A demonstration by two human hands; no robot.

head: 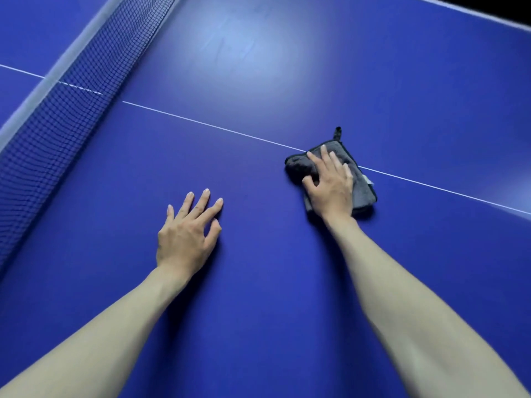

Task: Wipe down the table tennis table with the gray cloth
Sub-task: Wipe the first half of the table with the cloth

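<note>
The blue table tennis table (258,282) fills the view. A folded gray cloth (363,186) with a dark edge and a small loop lies on the white centre line. My right hand (330,185) lies flat on top of the cloth, fingers straight and spread, pressing it onto the table. My left hand (186,231) rests on the bare blue surface to the left of the cloth, fingers spread and straight, holding nothing.
The dark net (66,110) with its white top band runs diagonally across the upper left. The white centre line (201,123) crosses from the net towards the right. The table's far white edge (474,14) shows at the top right, with darkness beyond.
</note>
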